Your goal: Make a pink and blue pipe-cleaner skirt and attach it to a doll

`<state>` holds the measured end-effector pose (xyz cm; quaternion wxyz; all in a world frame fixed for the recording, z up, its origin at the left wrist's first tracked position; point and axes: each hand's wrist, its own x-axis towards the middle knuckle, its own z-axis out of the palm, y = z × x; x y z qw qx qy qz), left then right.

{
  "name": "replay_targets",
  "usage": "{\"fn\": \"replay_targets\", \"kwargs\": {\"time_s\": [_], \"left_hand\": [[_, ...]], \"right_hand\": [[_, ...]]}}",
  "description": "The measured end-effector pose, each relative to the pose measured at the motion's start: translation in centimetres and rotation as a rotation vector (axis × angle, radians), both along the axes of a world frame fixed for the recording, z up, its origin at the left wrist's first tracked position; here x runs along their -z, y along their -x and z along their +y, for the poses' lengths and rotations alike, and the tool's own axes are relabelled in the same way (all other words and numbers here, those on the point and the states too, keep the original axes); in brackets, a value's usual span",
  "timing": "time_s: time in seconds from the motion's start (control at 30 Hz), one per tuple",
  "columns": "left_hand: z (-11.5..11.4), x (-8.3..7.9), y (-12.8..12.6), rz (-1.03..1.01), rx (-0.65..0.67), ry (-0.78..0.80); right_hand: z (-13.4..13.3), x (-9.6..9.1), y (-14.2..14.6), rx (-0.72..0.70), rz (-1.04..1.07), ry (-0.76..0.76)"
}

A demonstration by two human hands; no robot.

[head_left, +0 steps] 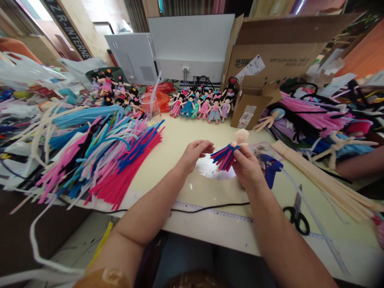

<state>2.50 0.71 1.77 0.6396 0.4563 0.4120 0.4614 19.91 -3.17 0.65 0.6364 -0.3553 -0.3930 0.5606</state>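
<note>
My right hand (247,166) is closed around a small pipe-cleaner doll (231,151) with a cream head and a red and blue skirt, held above the table. My left hand (193,153) hovers just left of the skirt, fingers curled together in a pinch; what they hold, if anything, is too small to see. A blue glue gun (271,168) lies right beside my right hand.
A big heap of pink, blue and cream pipe cleaners (99,156) covers the left side. Finished dolls (201,105) stand in a row at the back by cardboard boxes (255,104). Scissors (296,214) and cream stems (327,180) lie at right. A cable (207,208) runs along the front edge.
</note>
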Motion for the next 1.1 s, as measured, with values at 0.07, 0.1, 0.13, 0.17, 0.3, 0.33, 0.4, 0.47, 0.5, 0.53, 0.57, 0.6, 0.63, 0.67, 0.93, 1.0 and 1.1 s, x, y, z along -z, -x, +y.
{"fn": "replay_targets", "kwargs": {"time_s": [0.07, 0.1, 0.13, 0.17, 0.3, 0.33, 0.4, 0.47, 0.5, 0.53, 0.57, 0.6, 0.63, 0.67, 0.93, 1.0, 1.1], "left_hand": [[0.2, 0.2, 0.1, 0.021, -0.052, -0.003], [0.3, 0.4, 0.1, 0.031, -0.065, -0.006], [0.3, 0.4, 0.1, 0.038, -0.069, -0.012], [0.3, 0.5, 0.0, 0.043, -0.065, -0.020], [0.2, 0.5, -0.1, 0.051, -0.022, -0.098], [0.1, 0.4, -0.1, 0.064, -0.012, -0.124], [0.0, 0.4, -0.1, 0.125, -0.006, -0.167], [0.1, 0.4, 0.0, 0.201, -0.034, -0.196], [0.2, 0.4, 0.1, 0.223, -0.055, -0.202], [0.3, 0.5, 0.2, 0.228, -0.074, -0.201], [0.4, 0.5, 0.2, 0.220, -0.090, -0.194], [0.5, 0.6, 0.3, 0.210, -0.099, -0.181], [0.6, 0.6, 0.3, 0.204, -0.102, -0.168], [0.6, 0.7, 0.3, 0.206, -0.105, -0.157], [1.3, -1.9, 0.3, 0.266, -0.322, -0.257], [2.2, -4.5, -1.1, 0.306, -0.312, -0.379], [5.0, -9.4, -5.2, 0.393, -0.264, -0.682]], "right_hand": [[0.1, 0.0, -0.2, 0.007, 0.048, 0.030], [0.2, 0.0, -0.3, 0.010, 0.067, 0.047], [0.2, 0.0, -0.3, 0.012, 0.084, 0.064], [0.2, 0.0, -0.4, 0.014, 0.099, 0.077], [0.2, -0.2, -0.3, -0.003, 0.094, 0.110], [0.1, -0.2, -0.2, -0.011, 0.082, 0.119], [0.1, -0.1, 0.0, -0.018, 0.062, 0.131], [0.1, 0.0, 0.3, -0.005, 0.055, 0.130], [0.2, 0.2, 0.4, 0.005, 0.055, 0.126], [0.2, 0.3, 0.5, 0.014, 0.054, 0.121], [0.3, 0.4, 0.7, 0.021, 0.052, 0.118], [0.4, 0.5, 0.8, 0.024, 0.050, 0.116], [0.5, 0.7, 0.8, 0.025, 0.049, 0.117], [0.6, 0.9, 0.9, 0.024, 0.050, 0.122], [1.8, 3.0, 1.4, 0.085, 0.076, 0.227], [2.0, 3.1, 1.5, 0.094, 0.062, 0.227], [1.9, 3.0, 1.7, 0.090, 0.056, 0.229]]}}
